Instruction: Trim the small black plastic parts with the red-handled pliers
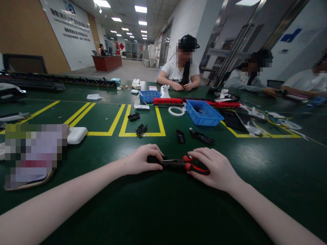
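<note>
My right hand is closed around the red and black handles of a pair of long-nose pliers, whose jaws point left. My left hand is closed on a small black part, mostly covered by my fingers. The pliers' tips meet the black part at my left fingertips; whether the jaws grip it I cannot tell. Beyond my hands lie a short black piece and a longer black piece. Two more black pieces, one nearer and one farther, lie inside a yellow-taped square.
A blue bin with something dark inside and a smaller blue bin stand farther back, near red strips and a white tape ring. At left are a phone-like blurred object and a white case. Several people sit across the table.
</note>
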Demonstrator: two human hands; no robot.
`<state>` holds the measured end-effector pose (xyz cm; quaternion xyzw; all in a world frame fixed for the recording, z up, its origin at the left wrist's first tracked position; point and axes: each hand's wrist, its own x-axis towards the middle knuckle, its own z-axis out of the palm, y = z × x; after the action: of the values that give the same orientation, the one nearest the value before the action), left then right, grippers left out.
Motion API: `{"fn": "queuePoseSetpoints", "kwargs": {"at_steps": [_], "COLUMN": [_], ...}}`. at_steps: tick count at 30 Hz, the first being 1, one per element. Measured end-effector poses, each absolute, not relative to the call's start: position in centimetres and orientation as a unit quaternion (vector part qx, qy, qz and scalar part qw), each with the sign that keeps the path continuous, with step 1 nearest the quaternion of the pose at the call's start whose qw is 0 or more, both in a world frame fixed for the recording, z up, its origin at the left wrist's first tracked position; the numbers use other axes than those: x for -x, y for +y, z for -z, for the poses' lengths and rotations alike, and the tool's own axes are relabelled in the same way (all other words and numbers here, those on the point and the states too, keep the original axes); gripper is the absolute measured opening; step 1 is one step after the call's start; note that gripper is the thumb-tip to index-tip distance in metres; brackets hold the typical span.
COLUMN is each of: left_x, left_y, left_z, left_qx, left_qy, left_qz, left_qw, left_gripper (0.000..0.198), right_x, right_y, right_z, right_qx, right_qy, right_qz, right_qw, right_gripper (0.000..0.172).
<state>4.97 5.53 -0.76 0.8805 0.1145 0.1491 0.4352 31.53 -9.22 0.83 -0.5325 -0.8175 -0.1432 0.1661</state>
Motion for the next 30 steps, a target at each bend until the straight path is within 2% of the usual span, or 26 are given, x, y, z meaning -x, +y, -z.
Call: {"fn": "queuePoseSetpoints", "kwargs": {"at_steps": [4,8,30], "left_x": [-4.95,-4.88,-4.9], "left_y": [5.43,5.37,5.31], "left_z": [0.67,0.58,0.48], "left_qx": [-0.879,-0.88,-0.884], "left_qy": [0.115,0.118,0.116], "left_qz": [-0.15,-0.147,-0.143], "left_qw": [0.438,0.435,0.429], "left_gripper": [0.014,0.014,0.014], "right_x": [-31.47,-31.47,-31.53], "right_y": [-9.27,-9.31,-9.14], "right_z": [-1.22,-1.57,-1.01], "right_qx": [0.503,0.496,0.507], "right_qy": [-0.815,-0.807,-0.817], "right_qz": [0.226,0.258,0.206], "right_qw": [0.174,0.19,0.184], "right_gripper": [0.043,0.046,0.041]}}
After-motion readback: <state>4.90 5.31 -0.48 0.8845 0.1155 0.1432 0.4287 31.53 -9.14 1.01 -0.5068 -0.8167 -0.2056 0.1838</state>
